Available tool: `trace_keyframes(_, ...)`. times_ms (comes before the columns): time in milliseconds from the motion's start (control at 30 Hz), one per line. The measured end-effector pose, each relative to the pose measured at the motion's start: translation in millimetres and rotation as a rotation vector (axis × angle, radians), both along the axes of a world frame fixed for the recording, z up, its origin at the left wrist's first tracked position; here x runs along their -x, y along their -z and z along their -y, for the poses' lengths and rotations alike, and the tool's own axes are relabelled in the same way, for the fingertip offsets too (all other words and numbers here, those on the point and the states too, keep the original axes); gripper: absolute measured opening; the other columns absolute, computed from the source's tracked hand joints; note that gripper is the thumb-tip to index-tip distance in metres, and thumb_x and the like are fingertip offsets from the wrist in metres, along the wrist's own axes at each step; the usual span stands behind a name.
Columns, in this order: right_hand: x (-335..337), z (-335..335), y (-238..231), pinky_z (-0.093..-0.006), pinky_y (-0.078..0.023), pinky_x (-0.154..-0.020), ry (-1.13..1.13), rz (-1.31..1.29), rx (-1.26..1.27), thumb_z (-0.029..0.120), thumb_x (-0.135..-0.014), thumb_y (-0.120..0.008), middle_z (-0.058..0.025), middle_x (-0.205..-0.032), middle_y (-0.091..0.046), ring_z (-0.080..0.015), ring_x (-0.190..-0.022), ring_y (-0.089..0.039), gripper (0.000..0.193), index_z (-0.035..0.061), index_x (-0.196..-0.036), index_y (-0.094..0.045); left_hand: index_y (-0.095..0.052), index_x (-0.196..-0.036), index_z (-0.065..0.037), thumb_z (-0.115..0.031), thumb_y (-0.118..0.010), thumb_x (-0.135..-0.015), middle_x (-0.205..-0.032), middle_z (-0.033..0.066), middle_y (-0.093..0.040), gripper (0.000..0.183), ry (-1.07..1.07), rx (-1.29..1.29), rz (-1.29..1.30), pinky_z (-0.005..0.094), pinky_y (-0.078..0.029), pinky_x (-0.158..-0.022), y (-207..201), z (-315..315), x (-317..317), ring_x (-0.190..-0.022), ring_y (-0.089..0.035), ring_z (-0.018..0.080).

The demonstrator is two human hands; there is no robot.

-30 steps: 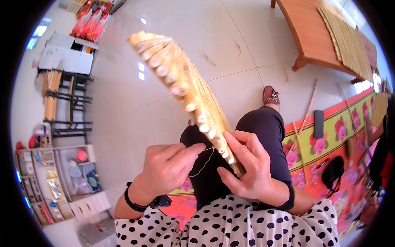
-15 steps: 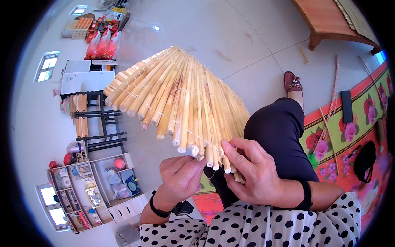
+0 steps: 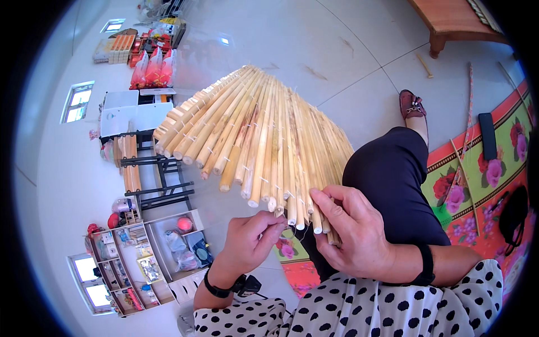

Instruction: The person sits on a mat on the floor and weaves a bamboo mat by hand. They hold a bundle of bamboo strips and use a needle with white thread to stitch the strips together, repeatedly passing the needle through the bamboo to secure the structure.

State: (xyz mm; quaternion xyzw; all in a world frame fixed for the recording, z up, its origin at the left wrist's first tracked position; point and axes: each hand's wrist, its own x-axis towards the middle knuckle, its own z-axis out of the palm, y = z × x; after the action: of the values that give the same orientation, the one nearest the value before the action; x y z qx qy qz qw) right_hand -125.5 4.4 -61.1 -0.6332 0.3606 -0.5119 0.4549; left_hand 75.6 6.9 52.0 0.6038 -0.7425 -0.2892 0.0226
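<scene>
A mat of pale peeled sticks (image 3: 264,140), tied side by side with white thread, fans out in front of me with its cut ends toward me. My right hand (image 3: 359,230) is closed round the near right part of the mat, its thumb on top of the sticks. At the cut ends my left hand (image 3: 251,241) pinches with thumb and forefinger. A thin thread (image 3: 300,233) loops between those fingertips and the sticks; exactly where it is gripped is hard to see.
A flowered floor mat (image 3: 455,191) lies at right with a dark flat case (image 3: 487,136), a black bag (image 3: 514,216) and thin rods. Shelves (image 3: 126,264), a folded black-legged frame (image 3: 160,168) and red bags (image 3: 153,68) line the left. A wooden bench (image 3: 455,25) stands far right.
The view has shifted, so everything sits a little further right. My left fingertips have moved slightly away from the stick ends. My right hand keeps its grip on the mat.
</scene>
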Motion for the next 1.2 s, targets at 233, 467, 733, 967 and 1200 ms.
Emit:
trace_keyframes(233, 1.3, 1.1, -1.7, -0.0346, -0.051, -0.07, -0.007, -0.011, 0.019, -0.004, -0.064, -0.07, -0.0136, -0.103, -0.053, -0.0268, -0.082, -0.056, 0.068, -0.0049, -0.13, -0.054, -0.065, -0.098, 0.0, -0.005, -0.065, -0.09, -0.077, 0.0127, -0.069, 0.009, -0.019, -0.027, 0.016, 0.0295, -0.052, -0.058, -10.0, 2.1, 5.7, -0.065, -0.07, 0.024)
trace_keyframes(467, 1.1, 2.0, -0.4, -0.0341, -0.051, -0.069, -0.006, 0.002, 0.036, -0.006, -0.064, -0.069, -0.0129, -0.101, -0.053, -0.0261, -0.081, -0.055, 0.068, -0.0073, -0.13, -0.053, -0.065, -0.096, 0.001, -0.004, -0.064, -0.09, -0.077, 0.0148, -0.068, 0.008, -0.105, -0.052, 0.065, 0.0319, -0.051, -0.057, -5.2, -2.7, 6.3, -0.065, -0.069, 0.0268)
trace_keyframes(733, 2.7, 2.0, -1.0, -0.0352, -0.051, -0.072, -0.01, 0.024, 0.018, -0.005, -0.065, -0.068, -0.014, -0.103, -0.053, -0.0281, -0.084, -0.056, 0.067, -0.0076, -0.131, -0.053, -0.064, -0.097, 0.001, -0.004, -0.064, -0.09, -0.074, 0.0142, -0.065, 0.009, 0.014, -0.002, 0.091, 0.0351, -0.05, -0.055, -10.7, 4.3, 12.5, -0.064, -0.066, 0.0304)
trace_keyframes(967, 3.3, 2.1, 1.2, -0.0358, -0.052, -0.071, -0.05, 0.063, 0.002, -0.006, -0.066, -0.067, -0.0149, -0.103, -0.054, -0.0302, -0.085, -0.057, 0.068, -0.0069, -0.132, -0.052, -0.066, -0.1, -0.001, 0.001, -0.065, -0.084, -0.067, 0.0103, -0.06, 0.016, 0.125, 0.172, 0.145, 0.0345, -0.046, -0.049, -8.8, -0.3, 12.7, -0.054, -0.06, 0.0256)
trace_keyframes(1200, 1.8, 1.3, 5.2, -0.0367, -0.052, -0.072, -0.045, 0.093, 0.018, -0.007, -0.064, -0.067, -0.0155, -0.104, -0.054, -0.0318, -0.088, -0.058, 0.071, -0.0066, -0.134, -0.051, -0.066, -0.099, -0.002, 0.004, -0.066, -0.08, -0.062, 0.0092, -0.057, 0.02, 0.133, 0.288, 0.096, 0.0339, -0.043, -0.045, 5.8, -6.3, 10.9, -0.049, -0.057, 0.0247)
